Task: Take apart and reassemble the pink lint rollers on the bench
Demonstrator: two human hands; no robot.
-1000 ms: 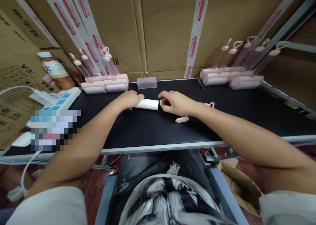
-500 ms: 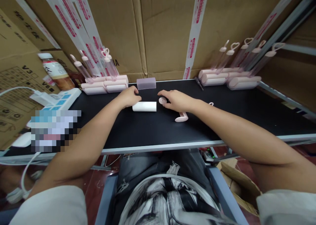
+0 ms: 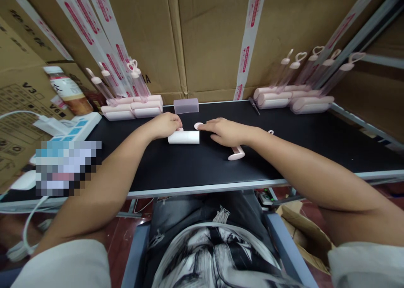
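Note:
A smooth white roll [image 3: 184, 137] lies on its side on the black tabletop. My left hand [image 3: 167, 124] is just behind its left end, fingers curled together on a small pale pink piece [image 3: 181, 129]. My right hand [image 3: 225, 131] lies low over the table with fingers stretched out. Its index fingertip touches a round pale pink cap [image 3: 198, 126]. Under and in front of the right hand is a pink angled bracket [image 3: 236, 154], partly hidden by the hand. A small pink loop [image 3: 270, 132] shows behind my right forearm.
Pink rollers with clear handles and loops stand in groups at back left [image 3: 147, 107] and back right [image 3: 274, 100]. A translucent lilac block [image 3: 186, 106] and a thin dark tool [image 3: 254, 106] lie along the back. On the left are a power strip [image 3: 78, 130] and a bottle [image 3: 69, 90].
My right hand has shifted slightly, and the round cap has moved left towards the roll. My left fingers have closed in; a small pink piece now shows at them.

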